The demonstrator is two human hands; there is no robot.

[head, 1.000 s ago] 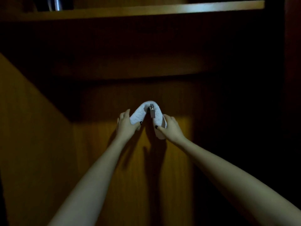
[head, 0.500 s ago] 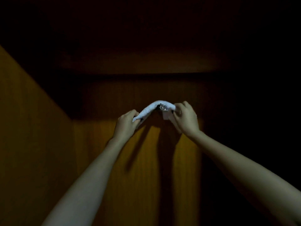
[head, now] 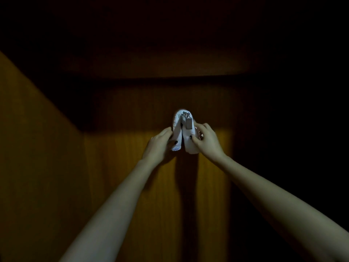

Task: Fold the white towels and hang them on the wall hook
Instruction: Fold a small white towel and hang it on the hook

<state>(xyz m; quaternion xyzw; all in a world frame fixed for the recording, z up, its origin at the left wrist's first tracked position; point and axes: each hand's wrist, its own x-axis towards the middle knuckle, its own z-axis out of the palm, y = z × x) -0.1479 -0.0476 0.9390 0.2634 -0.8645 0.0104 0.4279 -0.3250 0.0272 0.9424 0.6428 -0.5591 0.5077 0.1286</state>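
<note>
Folded white towel (head: 182,134) is draping over the wall hook (head: 187,120) on the wood back panel (head: 117,167), w/ both ends hanging down side by side. Left hand (head: 160,141) is pinching the left end, fingers clamped on it; right hand (head: 204,141) is gripping the right end likewise. Best approach, I'd say: even both ends before letting go, so it isn't sliding off the pegs. Nothing's blocking; side panel (head: 37,138) at left is well apart. Surroundings are too dark to read.

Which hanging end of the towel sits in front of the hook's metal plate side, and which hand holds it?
The right-side end of the white towel, below the metal hook, pinched by the right hand. The left hand holds the other end.
</note>
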